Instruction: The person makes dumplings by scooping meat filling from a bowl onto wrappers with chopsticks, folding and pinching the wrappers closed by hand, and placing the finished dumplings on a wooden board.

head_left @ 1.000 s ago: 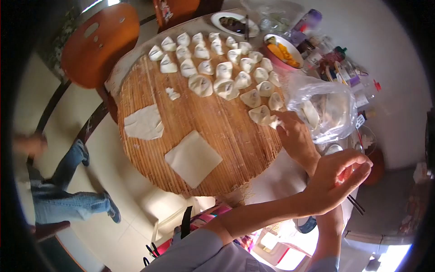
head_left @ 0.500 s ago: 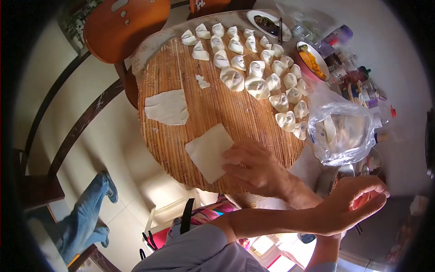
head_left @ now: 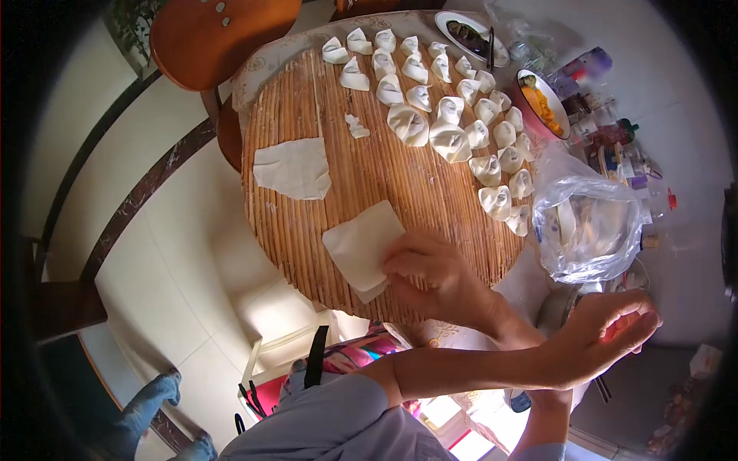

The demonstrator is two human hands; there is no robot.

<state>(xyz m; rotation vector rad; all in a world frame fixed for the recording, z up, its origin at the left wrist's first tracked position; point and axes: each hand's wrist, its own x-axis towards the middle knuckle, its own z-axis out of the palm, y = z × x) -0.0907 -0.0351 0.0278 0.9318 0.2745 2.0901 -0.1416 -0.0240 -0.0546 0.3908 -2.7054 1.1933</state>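
Observation:
My right hand (head_left: pixel 434 280) is over the near part of the round slatted board (head_left: pixel 369 173), its fingers closed at the right edge of a square dough wrapper (head_left: pixel 361 242). A corner of another dough layer (head_left: pixel 373 293) shows beneath that wrapper. My left arm crosses over the right one. At the far right, my left hand (head_left: pixel 603 338) is curled closed near a pot; what it holds, if anything, is hidden. Thin sticks (head_left: pixel 603 390) show just below it. Another wrapper (head_left: pixel 292 169) lies flat at the board's left, with a torn dough scrap (head_left: pixel 356 126) nearby.
Rows of folded dumplings (head_left: pixel 407 124) fill the board's back and right. A clear plastic bag (head_left: pixel 588 223), a bowl of orange food (head_left: pixel 544 107), a dark-filled plate (head_left: pixel 470 37) and several bottles (head_left: pixel 588 63) stand along the right. An orange chair (head_left: pixel 219 38) is behind; a person's jeans (head_left: pixel 150 411) show lower left.
The top wrapper has shifted, uncovering a layer beneath its near corner. My right hand stays at its edge. The view has moved slightly, and the person's legs have moved lower.

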